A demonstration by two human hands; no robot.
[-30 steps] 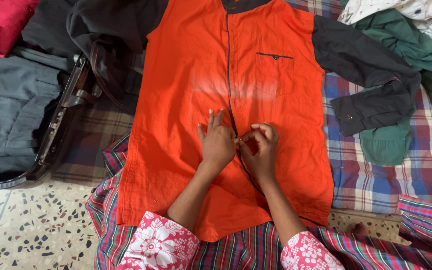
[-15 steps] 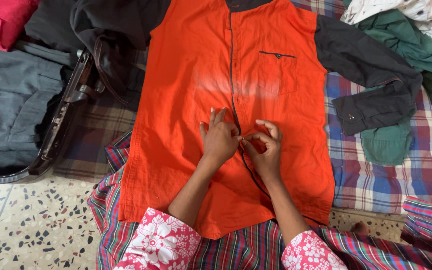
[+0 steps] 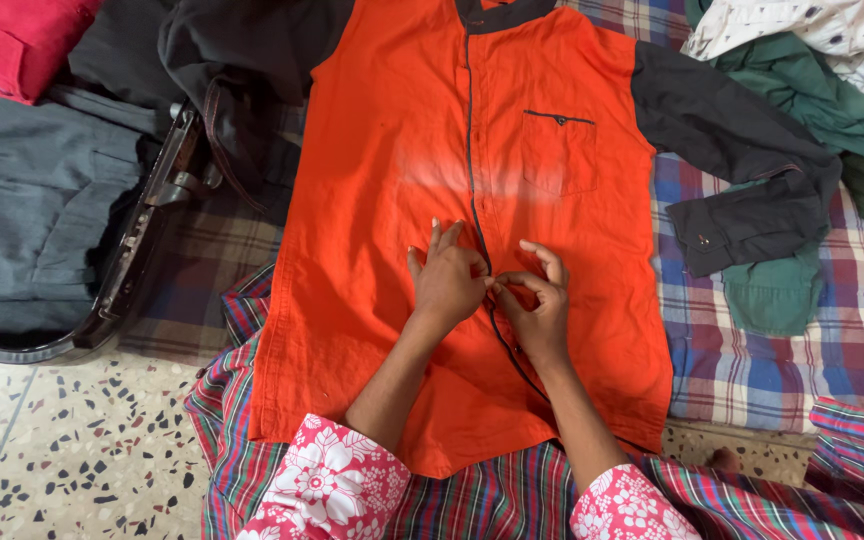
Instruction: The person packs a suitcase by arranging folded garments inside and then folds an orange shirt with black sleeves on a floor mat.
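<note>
Fingertips of the left hand [image 3: 449,282] and right hand [image 3: 537,305] pinch shut on the dark placket [image 3: 474,215] between them, steadying the orange shirt [image 3: 372,230] spread flat beneath; 1 chest pocket [image 3: 558,152] lies beyond the right fingers.

Your orange cotton shirt [image 3: 372,250] has black sleeves and thin black piping down its front. Under it lies a blue, red and cream checked cloth [image 3: 792,340]. Your pink sleeves [image 3: 327,490] carry white flowers. Beside them: a dark green garment [image 3: 772,295], grey folded fabric [image 3: 32,220], speckled terrazzo floor [image 3: 62,460].
</note>
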